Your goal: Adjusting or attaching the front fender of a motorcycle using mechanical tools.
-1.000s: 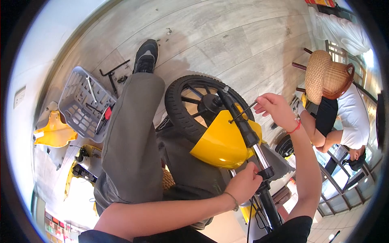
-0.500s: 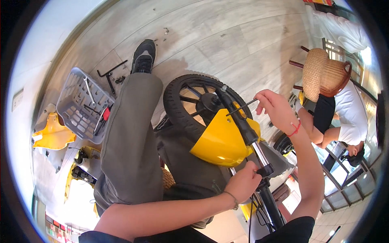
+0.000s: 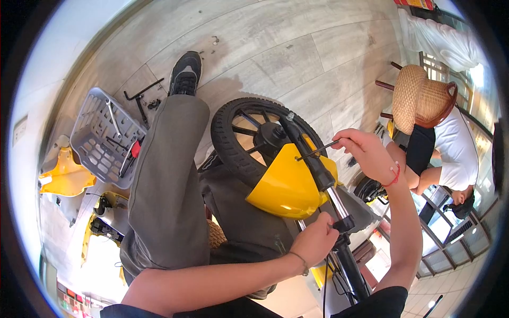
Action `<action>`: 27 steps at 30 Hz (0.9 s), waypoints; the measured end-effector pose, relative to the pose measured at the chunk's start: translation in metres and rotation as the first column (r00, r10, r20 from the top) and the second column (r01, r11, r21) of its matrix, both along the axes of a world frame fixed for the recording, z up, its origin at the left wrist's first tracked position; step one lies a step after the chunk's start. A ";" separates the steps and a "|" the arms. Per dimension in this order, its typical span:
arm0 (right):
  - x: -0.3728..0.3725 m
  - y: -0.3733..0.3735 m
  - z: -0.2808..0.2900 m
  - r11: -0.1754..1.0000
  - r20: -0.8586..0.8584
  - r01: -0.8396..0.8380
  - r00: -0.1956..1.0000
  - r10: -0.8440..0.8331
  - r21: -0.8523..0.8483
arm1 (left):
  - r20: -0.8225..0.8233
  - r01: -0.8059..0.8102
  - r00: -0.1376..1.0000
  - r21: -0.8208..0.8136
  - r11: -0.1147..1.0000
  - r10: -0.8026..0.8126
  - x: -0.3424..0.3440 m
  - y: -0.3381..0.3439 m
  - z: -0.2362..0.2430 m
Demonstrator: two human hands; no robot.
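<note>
A yellow front fender (image 3: 278, 183) sits between the legs of a front fork (image 3: 313, 167), beside a black spoked wheel (image 3: 233, 130). My right hand (image 3: 368, 153) pinches the end of a thin dark hex key (image 3: 321, 149). Its far tip meets a small hole near the fender's edge, and its shaft crosses over the fork leg. Below the fender, my left hand (image 3: 315, 239) is closed round the fork by the black clamp (image 3: 344, 224); its fingertips are partly hidden.
At left stands a grey plastic basket (image 3: 101, 140) with a wrench (image 3: 113, 119) and red-handled pliers (image 3: 130, 156). Black L-shaped tools (image 3: 142, 95) lie on the floor near my shoe (image 3: 185, 74). Yellow body panels (image 3: 66, 172) are beyond the basket. Another person (image 3: 456, 148) sits at right near a wicker chair (image 3: 419, 100).
My right hand has shifted slightly downward and right, and the hex key lies at a flatter slant. My left hand keeps its hold on the fork. The whole view has drifted a little left.
</note>
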State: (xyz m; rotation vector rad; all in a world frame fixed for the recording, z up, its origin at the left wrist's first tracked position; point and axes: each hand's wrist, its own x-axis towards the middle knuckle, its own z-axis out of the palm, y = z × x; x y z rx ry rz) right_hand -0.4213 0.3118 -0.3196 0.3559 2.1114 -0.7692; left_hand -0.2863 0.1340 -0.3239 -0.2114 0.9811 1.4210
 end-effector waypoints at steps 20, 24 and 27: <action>0.002 0.004 -0.020 0.974 -0.140 -0.222 0.964 0.225 0.039 | 0.036 0.044 0.998 0.009 0.999 -0.044 -0.001 -0.001 0.001; 0.000 0.007 -0.021 0.979 -0.113 -0.203 0.972 0.205 0.028 | 0.047 0.060 0.997 0.031 0.998 -0.061 -0.004 -0.002 0.003; 0.000 0.006 -0.026 0.987 -0.111 -0.161 0.981 0.160 0.000 | 0.037 0.089 0.995 -0.010 0.996 -0.089 -0.005 -0.003 0.002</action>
